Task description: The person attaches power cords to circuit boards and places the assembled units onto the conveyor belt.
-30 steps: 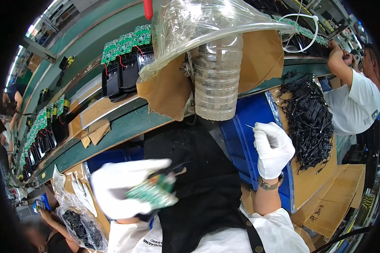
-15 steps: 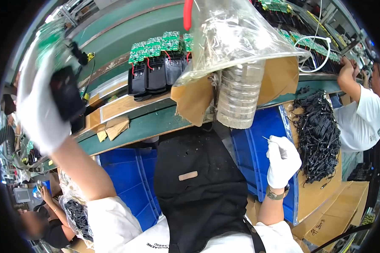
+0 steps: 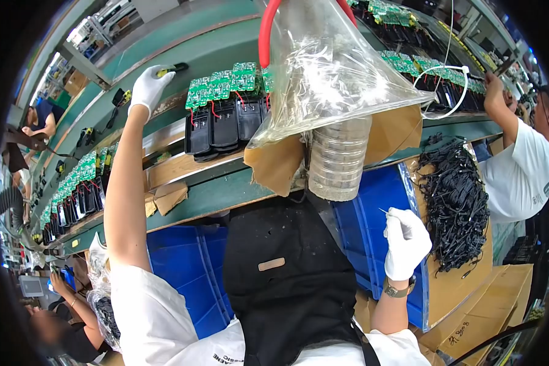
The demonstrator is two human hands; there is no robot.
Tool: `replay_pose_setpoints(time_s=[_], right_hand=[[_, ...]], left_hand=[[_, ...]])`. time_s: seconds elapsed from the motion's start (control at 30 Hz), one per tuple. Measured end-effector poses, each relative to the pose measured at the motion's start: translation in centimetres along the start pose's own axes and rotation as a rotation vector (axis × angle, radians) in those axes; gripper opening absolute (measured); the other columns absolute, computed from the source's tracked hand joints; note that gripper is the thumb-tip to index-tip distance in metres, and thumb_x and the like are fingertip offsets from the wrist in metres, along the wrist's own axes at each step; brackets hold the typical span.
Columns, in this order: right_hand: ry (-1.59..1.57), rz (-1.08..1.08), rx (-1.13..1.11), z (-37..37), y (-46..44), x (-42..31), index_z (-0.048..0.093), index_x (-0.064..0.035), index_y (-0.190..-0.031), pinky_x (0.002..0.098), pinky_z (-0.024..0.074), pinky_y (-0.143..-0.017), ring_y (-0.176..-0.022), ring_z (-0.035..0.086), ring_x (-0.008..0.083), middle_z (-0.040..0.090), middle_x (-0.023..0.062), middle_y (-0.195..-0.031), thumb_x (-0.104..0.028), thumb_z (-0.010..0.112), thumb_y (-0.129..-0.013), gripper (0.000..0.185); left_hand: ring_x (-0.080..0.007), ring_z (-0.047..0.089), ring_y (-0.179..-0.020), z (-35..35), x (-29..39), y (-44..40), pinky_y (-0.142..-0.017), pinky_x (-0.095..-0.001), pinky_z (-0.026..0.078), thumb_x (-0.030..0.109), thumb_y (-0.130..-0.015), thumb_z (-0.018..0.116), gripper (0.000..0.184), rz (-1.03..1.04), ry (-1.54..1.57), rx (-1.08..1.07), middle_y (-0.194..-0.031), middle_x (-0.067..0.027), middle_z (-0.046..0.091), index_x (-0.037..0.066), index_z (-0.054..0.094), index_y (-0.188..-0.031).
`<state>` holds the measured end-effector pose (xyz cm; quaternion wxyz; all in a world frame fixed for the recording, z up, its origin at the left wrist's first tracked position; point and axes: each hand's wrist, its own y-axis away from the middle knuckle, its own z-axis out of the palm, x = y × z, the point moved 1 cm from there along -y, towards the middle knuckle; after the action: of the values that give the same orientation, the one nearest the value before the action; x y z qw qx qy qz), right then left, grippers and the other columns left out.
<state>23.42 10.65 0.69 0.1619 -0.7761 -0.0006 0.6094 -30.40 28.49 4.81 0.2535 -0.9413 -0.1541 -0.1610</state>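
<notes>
My left hand, in a white glove, reaches out over the green bench. Its thumb and fingertips close on a small black-and-yellow piece, whose kind I cannot make out. Just right of it, black plastic housings stand in a row with green circuit boards above them, joined by red wires. My right hand, also gloved, is held over the blue bin. It pinches a thin, needle-like piece between thumb and forefinger.
Clear plastic sheeting and a ribbed plastic bottle hang in front of me. Black cables lie piled on cardboard at right. More boards with housings line the bench at left. A co-worker sits at right.
My left hand has let go of the board and black housing it carried and moved right and away to the black-and-yellow piece. My right hand has barely moved.
</notes>
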Motion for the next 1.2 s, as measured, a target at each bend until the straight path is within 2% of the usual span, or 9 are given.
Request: replay_pose_setpoints(time_s=[0.1,0.17,0.3,0.4,0.7,0.77,0.93,1.1,1.2], right_hand=[[0.011,0.001,-0.011,-0.1,0.0,0.4,0.069,0.0038,-0.088,0.0179,0.0368,-0.05,-0.058,0.05,0.0034,0.058,-0.0005,-0.069,0.01,0.064,-0.079,0.012],[0.035,-0.001,-0.026,-0.1,0.1,0.6,0.069,0.0035,-0.087,0.018,0.0364,-0.05,-0.057,0.05,0.0033,0.057,-0.0007,-0.069,0.009,0.064,-0.079,0.011],[0.088,0.004,-0.067,0.2,0.2,0.2,0.07,0.0008,-0.086,0.0189,0.0346,-0.049,-0.055,0.047,0.0033,0.056,-0.0007,-0.067,0.007,0.066,-0.078,0.011],[0.25,-0.188,-0.091,0.0,0.1,0.3,0.072,-0.0048,-0.086,0.0231,0.0346,-0.046,-0.05,0.046,0.0084,0.054,0.0015,-0.061,0.001,0.071,-0.073,0.014],[0.19,-0.318,-0.069,-1.5,0.1,0.9,0.07,0.0009,-0.096,0.024,0.0489,-0.064,-0.07,0.062,0.0136,0.07,0.0092,-0.085,0.009,0.054,-0.078,0.025],[0.306,-0.309,-0.077,-3.1,-0.4,1.0,0.069,0.0013,-0.1,0.0294,0.0508,-0.081,-0.089,0.067,0.021,0.07,0.0127,-0.096,0.007,0.049,-0.079,0.029],[0.675,-0.311,0.167,-8.6,-2.9,0.7,0.069,-0.0022,-0.099,0.0299,0.0504,-0.083,-0.089,0.067,0.023,0.07,0.012,-0.096,0.006,0.05,-0.082,0.027],[0.844,-0.353,0.18,-12.1,-3.5,0.6,0.068,-0.0049,-0.097,0.0314,0.0506,-0.069,-0.074,0.064,0.0258,0.066,0.0115,-0.086,0.003,0.056,-0.081,0.021],[1.02,-0.363,-0.106,-12.1,-3.4,1.1,0.067,-0.0093,-0.09,0.0364,0.0513,-0.068,-0.077,0.064,0.0292,0.065,0.0088,-0.084,-0.005,0.059,-0.081,0.013]], left_hand=[[-0.0232,0.06,-0.11,-1.6,3.1,2.5,-0.094,-0.0313,0.045,0.037,-0.084,0.069,0.056,-0.12,0.165,-0.228,-0.124,-0.0153,0.06,-0.001,0.058,-0.123],[-0.0213,0.057,-0.116,-2.6,5.4,4.5,-0.099,-0.031,0.042,0.035,-0.083,0.07,0.06,-0.157,0.761,-0.424,-0.127,-0.011,0.059,-0.001,0.054,-0.128],[-0.0202,0.048,-0.126,-5.3,9.2,8.0,-0.108,-0.0319,0.034,0.023,-0.076,0.077,0.074,0.195,0.591,-0.659,-0.138,-0.012,0.05,-0.001,0.044,-0.138],[-0.018,0.051,-0.121,-5.2,10.1,9.7,-0.106,-0.0314,0.036,0.002,-0.065,0.081,0.078,0.139,0.537,-0.503,-0.134,-0.0114,0.055,-0.002,0.047,-0.135],[-0.024,0.049,-0.123,-6.7,11.1,16.6,-0.103,-0.0331,0.04,0.008,-0.092,0.056,0.061,0.031,0.967,0.324,-0.141,-0.0198,0.042,-0.003,0.027,-0.144],[-0.0279,0.052,-0.121,-7.4,11.0,18.9,-0.102,-0.0343,0.041,0.01,-0.095,0.047,0.058,-0.045,1.067,0.292,-0.139,-0.0197,0.043,-0.001,0.022,-0.146],[-0.0312,0.019,-0.143,-5.9,9.7,24.2,-0.118,-0.0426,0.008,0.036,-0.102,0.033,0.058,0.007,1.254,0.24,-0.153,-0.0196,0.023,0.002,0.02,-0.148],[-0.0282,0.019,-0.143,-5.3,9.8,27.6,-0.119,-0.0425,0.009,0.034,-0.102,0.033,0.056,-0.15,1.439,0.197,-0.153,-0.0202,0.022,0.001,0.024,-0.146],[-0.0278,0.018,-0.144,-5.1,9.4,28.4,-0.119,-0.0421,0.008,0.033,-0.102,0.034,0.054,-0.211,1.528,0.202,-0.153,-0.0196,0.021,-0.001,0.03,-0.144]])
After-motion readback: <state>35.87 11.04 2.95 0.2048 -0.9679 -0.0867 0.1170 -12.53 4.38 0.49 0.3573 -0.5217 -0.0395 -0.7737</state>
